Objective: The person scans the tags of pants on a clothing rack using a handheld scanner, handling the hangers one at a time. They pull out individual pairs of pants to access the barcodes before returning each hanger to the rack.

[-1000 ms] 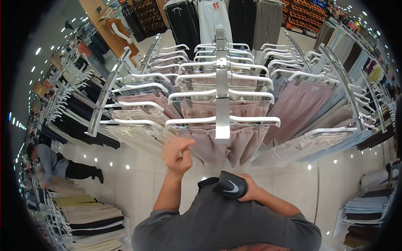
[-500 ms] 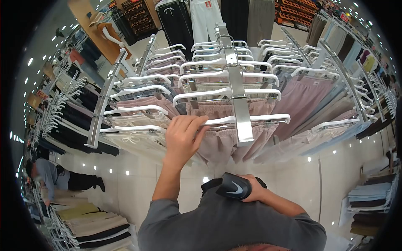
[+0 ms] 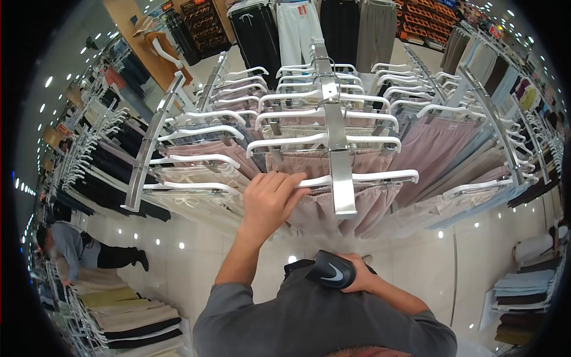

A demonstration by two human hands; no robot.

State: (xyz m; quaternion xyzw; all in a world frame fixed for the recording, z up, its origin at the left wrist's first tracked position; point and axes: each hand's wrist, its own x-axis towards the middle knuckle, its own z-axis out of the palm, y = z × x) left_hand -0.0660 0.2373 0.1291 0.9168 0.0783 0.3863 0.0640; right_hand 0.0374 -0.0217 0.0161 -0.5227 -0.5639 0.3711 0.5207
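Curling over the left end of the front hanger [image 3: 386, 177], the left hand [image 3: 270, 199] had its fingers bent together and its thumb drawn in close in the head view, so that its grip was clamped on the white arm (the very tip was hidden under the fingers). The rest of that hanger ran out to the right of the grip, passing beneath the broad metal rail [image 3: 341, 178] and showing its far end beyond it. From it hung a pale pink garment [image 3: 321, 211] with a gathered waist, lying below and to the right of the fingers.

The right hand [image 3: 358, 272], lower down and well apart from the rail, was closed on the right side of a black object [image 3: 331, 269] marked with a pale swoosh; this lay in front of the dark grey shirt [image 3: 321, 315]. Most of that hand's fingers were out of sight, so their exact placing could not be told.

Behind the front hanger, a second white hanger [image 3: 288, 144] bore a deeper pink garment [image 3: 291, 160]. Cream trousers [image 3: 190, 205] hung just left of the left hand.
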